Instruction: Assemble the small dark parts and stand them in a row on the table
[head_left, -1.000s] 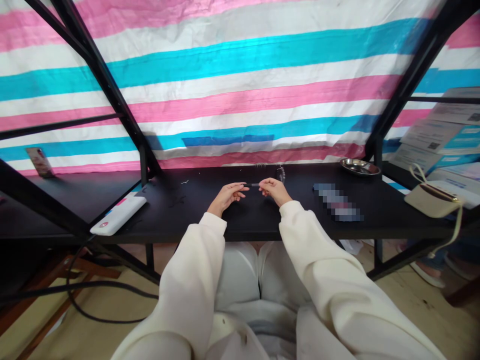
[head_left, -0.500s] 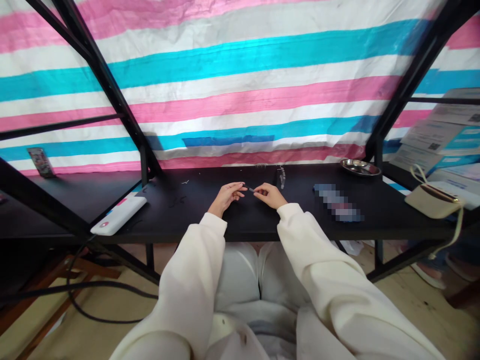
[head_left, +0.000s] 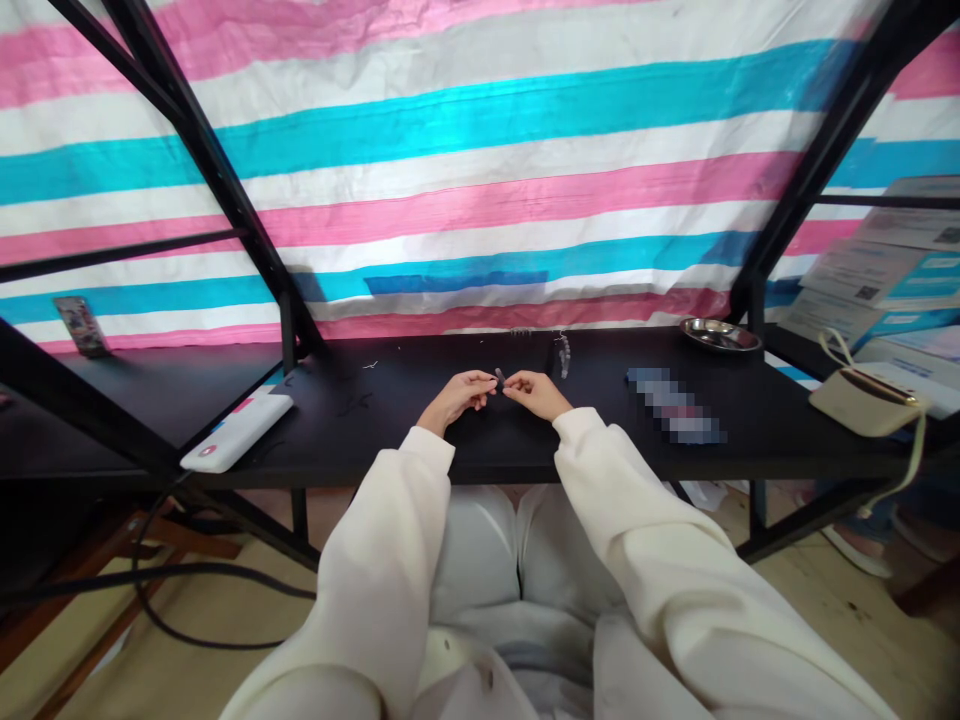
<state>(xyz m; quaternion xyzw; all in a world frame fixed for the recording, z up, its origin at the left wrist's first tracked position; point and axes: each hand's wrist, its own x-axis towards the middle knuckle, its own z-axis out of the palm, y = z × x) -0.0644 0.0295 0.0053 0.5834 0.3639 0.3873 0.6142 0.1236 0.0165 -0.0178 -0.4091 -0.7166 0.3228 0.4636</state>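
Observation:
My left hand [head_left: 463, 396] and my right hand [head_left: 537, 392] meet over the black table, fingertips pinched close together. Between them is a small dark grey piece [head_left: 500, 378], now pointing upward; its exact kind is too small to make out. Both hands' fingertips touch it. Just beyond my right hand lies a curved string of greyish translucent pieces [head_left: 564, 356]. A short row of similar little pieces [head_left: 520, 331] is at the table's back edge.
The black table [head_left: 390, 440] holds a white power strip [head_left: 238, 432] at left, a shiny metal dish [head_left: 720, 336] at back right, and a blurred packet [head_left: 675, 405]. A beige bag [head_left: 866, 400] sits far right. Black metal posts [head_left: 296, 320] frame both sides.
The small dark piece has turned from lying roughly sideways to standing more upright between my fingertips. My hands have drawn slightly closer together.

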